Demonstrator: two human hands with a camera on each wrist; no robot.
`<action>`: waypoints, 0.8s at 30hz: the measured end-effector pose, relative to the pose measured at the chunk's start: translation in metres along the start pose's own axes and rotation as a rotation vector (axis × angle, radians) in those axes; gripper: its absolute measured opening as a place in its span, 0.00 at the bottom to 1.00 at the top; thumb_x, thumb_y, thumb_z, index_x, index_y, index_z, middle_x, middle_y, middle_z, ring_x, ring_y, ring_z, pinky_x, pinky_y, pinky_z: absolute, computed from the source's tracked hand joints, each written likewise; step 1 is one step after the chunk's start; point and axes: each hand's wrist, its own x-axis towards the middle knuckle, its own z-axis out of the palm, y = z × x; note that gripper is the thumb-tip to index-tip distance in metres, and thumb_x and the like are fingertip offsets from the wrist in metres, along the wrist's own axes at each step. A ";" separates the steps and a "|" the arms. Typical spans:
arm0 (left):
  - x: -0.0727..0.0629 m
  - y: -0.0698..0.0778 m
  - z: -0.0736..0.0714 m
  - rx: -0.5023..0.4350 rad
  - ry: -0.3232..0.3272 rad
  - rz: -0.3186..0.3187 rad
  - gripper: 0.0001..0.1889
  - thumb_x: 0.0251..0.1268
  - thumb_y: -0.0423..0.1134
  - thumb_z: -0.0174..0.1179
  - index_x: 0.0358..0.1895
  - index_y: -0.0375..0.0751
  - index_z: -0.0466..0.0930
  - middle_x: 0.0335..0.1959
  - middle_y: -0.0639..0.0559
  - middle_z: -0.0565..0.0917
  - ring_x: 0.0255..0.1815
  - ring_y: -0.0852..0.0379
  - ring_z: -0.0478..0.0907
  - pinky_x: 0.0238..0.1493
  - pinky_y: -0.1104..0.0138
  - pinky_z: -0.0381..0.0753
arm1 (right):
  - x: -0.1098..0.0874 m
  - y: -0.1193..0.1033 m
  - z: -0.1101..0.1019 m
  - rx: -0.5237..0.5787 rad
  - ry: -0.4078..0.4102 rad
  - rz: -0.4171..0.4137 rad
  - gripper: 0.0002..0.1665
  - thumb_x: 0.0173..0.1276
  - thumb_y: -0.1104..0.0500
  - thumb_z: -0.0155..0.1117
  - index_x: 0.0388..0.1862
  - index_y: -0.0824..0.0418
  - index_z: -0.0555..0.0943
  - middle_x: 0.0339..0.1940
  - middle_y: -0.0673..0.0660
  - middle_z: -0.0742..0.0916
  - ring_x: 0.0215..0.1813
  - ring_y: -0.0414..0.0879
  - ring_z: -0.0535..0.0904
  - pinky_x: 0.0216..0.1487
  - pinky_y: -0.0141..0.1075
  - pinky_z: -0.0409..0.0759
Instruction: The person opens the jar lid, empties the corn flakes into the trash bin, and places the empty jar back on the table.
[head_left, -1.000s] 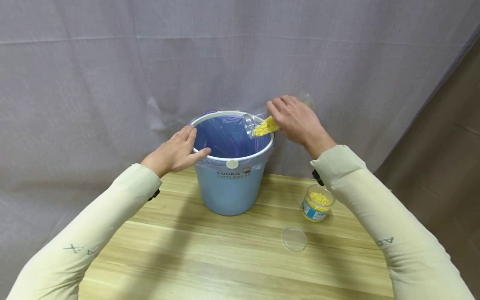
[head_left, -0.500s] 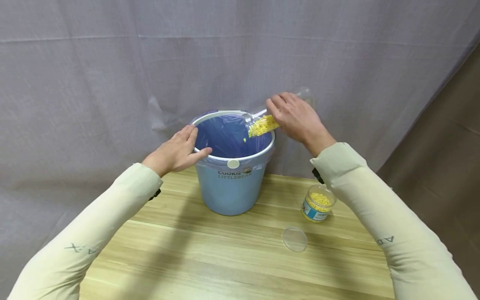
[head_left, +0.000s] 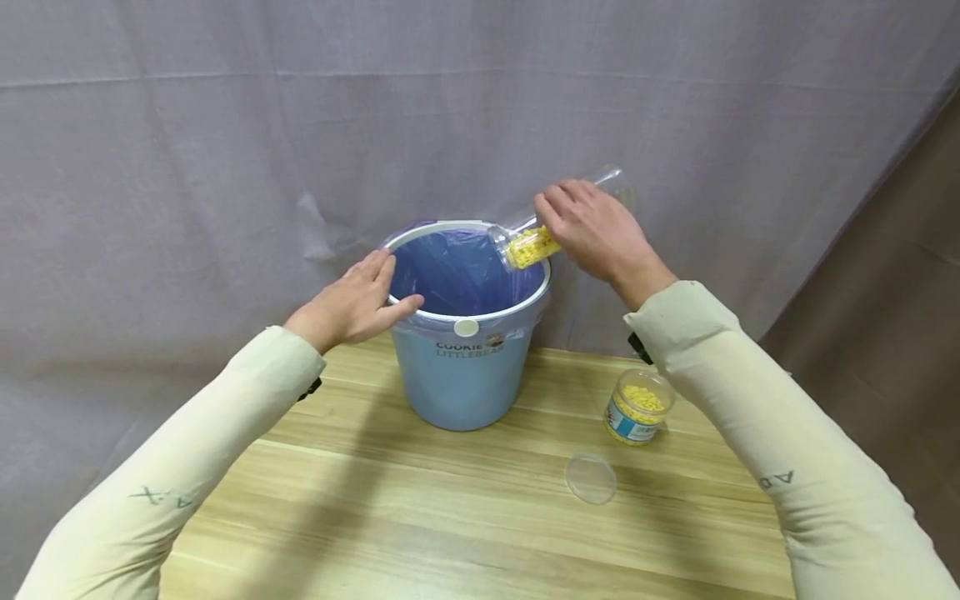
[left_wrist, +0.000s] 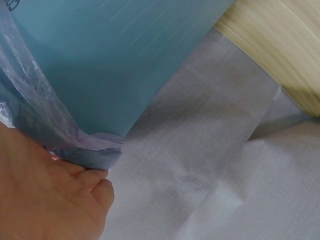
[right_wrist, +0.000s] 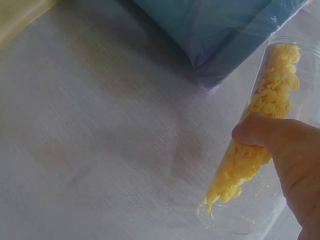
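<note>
My right hand (head_left: 596, 229) grips a clear plastic jar (right_wrist: 245, 215) tilted with its mouth over the bin's right rim. Yellow flakes (right_wrist: 270, 97) lie along the lower side of that jar, from near its base up to the mouth. The light blue bin (head_left: 461, 383) stands upright and is lined with a thin clear bag (left_wrist: 35, 70) folded over its rim. At the bin's left rim rests my left hand (head_left: 348, 300), its fingers extended and its thumb spread along the front. The left wrist view shows this hand against the bag's folded edge.
On the wooden table (head_left: 420, 517), right of the bin, stands a second clear jar (head_left: 637, 408) of yellow flakes, uncovered and with a blue label. A clear round lid (head_left: 590, 478) lies in front of it. A grey curtain (head_left: 465, 108) hangs close behind the bin.
The right hand and jar have risen slightly, the base end going up. Half a second ago some flakes were falling from its mouth; now none are seen in the air. The left hand stays put.
</note>
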 end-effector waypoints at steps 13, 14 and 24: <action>-0.001 -0.002 -0.001 0.001 0.000 0.000 0.52 0.80 0.68 0.39 0.83 0.22 0.42 0.87 0.28 0.43 0.90 0.34 0.39 0.90 0.45 0.44 | 0.005 0.000 -0.004 -0.028 -0.011 -0.014 0.22 0.70 0.79 0.60 0.62 0.75 0.74 0.59 0.73 0.84 0.65 0.68 0.81 0.73 0.56 0.79; -0.001 -0.002 -0.001 0.001 0.001 0.001 0.52 0.80 0.68 0.39 0.83 0.22 0.42 0.87 0.28 0.43 0.90 0.34 0.39 0.90 0.45 0.44 | 0.005 0.000 -0.004 -0.029 -0.012 -0.015 0.22 0.69 0.79 0.60 0.62 0.75 0.74 0.59 0.73 0.84 0.65 0.68 0.81 0.73 0.56 0.79; -0.002 -0.001 -0.002 0.003 -0.004 -0.003 0.52 0.80 0.68 0.39 0.83 0.23 0.42 0.87 0.28 0.43 0.90 0.35 0.39 0.90 0.46 0.44 | 0.005 -0.002 -0.004 -0.037 -0.010 -0.017 0.23 0.69 0.78 0.62 0.63 0.74 0.75 0.59 0.71 0.84 0.65 0.66 0.81 0.73 0.56 0.79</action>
